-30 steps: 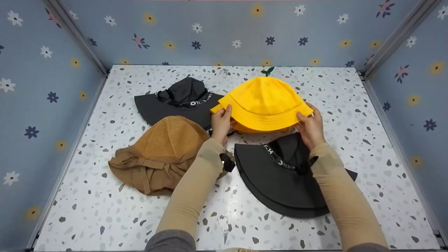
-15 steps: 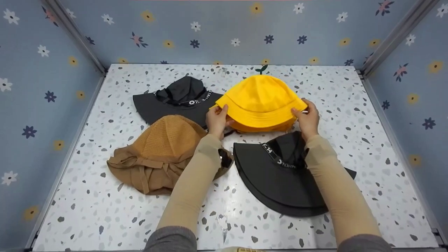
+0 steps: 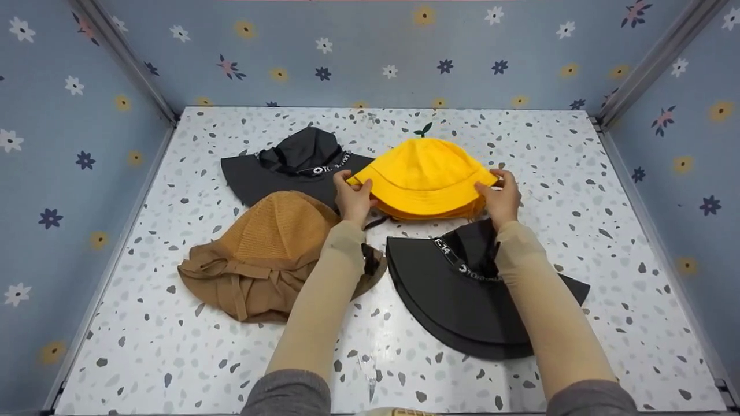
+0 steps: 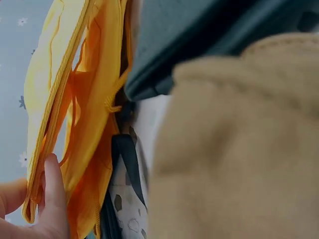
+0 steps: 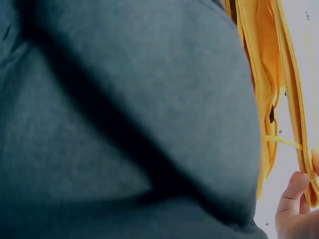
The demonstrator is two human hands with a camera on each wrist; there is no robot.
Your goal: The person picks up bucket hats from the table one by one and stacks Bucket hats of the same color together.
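My left hand (image 3: 354, 198) pinches the left end of the brim of a yellow bucket hat (image 3: 428, 164) with a green sprout on top. The opposite end is pinched by my right hand (image 3: 501, 196). Below that brim lies a second yellow layer (image 4: 94, 119), apparently another hat, with a cord; a gap between the two shows in the left wrist view. Nearest my left forearm is a brown hat (image 3: 277, 242) with a woven crown and a bow. Under my right forearm lies a wide-brimmed black hat (image 3: 462, 306) with a lettered band; its edge shows two layers.
Another black wide-brimmed hat (image 3: 300, 156) lies at the back left, its brim reaching behind the brown hat and towards the yellow one. Blue flowered panels (image 3: 370, 52) enclose the speckled white table (image 3: 624, 346) at the back and both sides.
Both hands have carried the yellow hat leftward. It rose slightly at first, then came down closer over the yellow layer below. The other hats have stayed where they were.
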